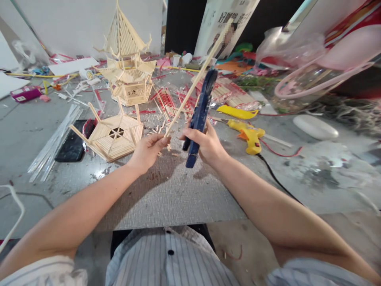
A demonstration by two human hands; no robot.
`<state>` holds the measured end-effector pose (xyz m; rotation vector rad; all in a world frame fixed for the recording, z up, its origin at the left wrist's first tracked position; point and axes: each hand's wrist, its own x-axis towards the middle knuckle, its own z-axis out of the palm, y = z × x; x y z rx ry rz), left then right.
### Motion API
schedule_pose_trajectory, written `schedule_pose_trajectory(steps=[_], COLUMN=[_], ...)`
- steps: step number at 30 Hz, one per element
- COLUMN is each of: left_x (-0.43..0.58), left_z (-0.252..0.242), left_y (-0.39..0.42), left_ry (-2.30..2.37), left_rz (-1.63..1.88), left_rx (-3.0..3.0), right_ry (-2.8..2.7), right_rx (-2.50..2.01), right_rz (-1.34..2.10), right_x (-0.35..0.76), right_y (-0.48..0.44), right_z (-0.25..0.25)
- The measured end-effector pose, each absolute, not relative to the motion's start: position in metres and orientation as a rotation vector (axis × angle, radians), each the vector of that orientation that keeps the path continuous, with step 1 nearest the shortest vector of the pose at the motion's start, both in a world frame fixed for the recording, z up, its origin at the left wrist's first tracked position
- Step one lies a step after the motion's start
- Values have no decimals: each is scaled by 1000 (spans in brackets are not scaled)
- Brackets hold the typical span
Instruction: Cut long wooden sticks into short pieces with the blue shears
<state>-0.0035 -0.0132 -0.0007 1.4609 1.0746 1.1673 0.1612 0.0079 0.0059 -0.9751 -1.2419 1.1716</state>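
Observation:
My left hand (151,149) pinches the lower end of a long, thin wooden stick (193,85), which slants up and to the right. My right hand (208,143) is wrapped round a dark blue plier-like tool (200,115) held steeply tilted. The stick runs close past the tool's left side; whether they touch I cannot tell. Left of my left hand lies a six-sided wooden stick base (116,135) with several short posts standing at its edge. Behind it stands a tiered pagoda model (129,71) made of similar sticks. Short cut stick pieces (159,128) lie scattered beyond my hands.
On the right lie a yellow glue gun (248,135) with its cord, a yellow saw-edged strip (237,112) and a white oval object (315,127). A black phone (71,141) and clear glue sticks (52,145) are at left. Red-marked stick packets (226,93) lie farther back.

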Motion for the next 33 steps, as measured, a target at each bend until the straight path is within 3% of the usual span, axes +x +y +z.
schedule_pose_trajectory(steps=[14,22,33], left_x=[-11,0,17], left_z=[12,1,1], left_y=[-7,-16,-38], left_ry=[1098,854,730], left_rz=[1211,1122,928], left_rx=[1182,998,1063], right_ry=[-1945,-1736,-1523], right_rx=[-1330,-1482,-1363], right_rz=[809,576,664], right_x=[187,168,169], right_y=[27,18,25], right_z=[7,-3,-11])
